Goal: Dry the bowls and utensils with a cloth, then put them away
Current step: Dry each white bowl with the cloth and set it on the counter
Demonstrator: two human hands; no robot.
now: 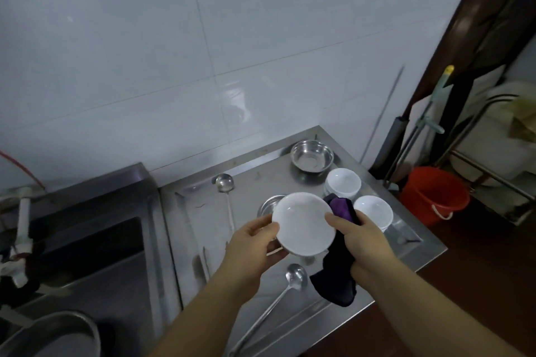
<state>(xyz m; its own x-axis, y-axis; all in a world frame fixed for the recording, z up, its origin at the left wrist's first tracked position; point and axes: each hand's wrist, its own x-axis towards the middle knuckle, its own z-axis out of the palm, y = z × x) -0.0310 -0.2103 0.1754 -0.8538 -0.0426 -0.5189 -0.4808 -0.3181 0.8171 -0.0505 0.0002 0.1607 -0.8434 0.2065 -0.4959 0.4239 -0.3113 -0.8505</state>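
Holding: white dish (303,223), tilted, its inside facing the camera, raised above the steel counter (203,211).
Left hand (255,243): clamped on the dish's left rim, thumb on the inside.
Right hand (365,240): closed on a dark purple cloth (339,269) at the dish's right rim; cloth hangs below.
Right of the dish: two white bowls (343,182).
Far: steel bowl (311,155), ladle (224,182).
Near: second ladle (294,277).
Left: sink (87,255).

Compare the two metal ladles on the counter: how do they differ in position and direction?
The far ladle lies behind the hands, bowl toward the wall, handle pointing at the person. The near ladle lies below the held white bowl, handle running down-left to the counter's front edge. Both are steel, bowls facing up.
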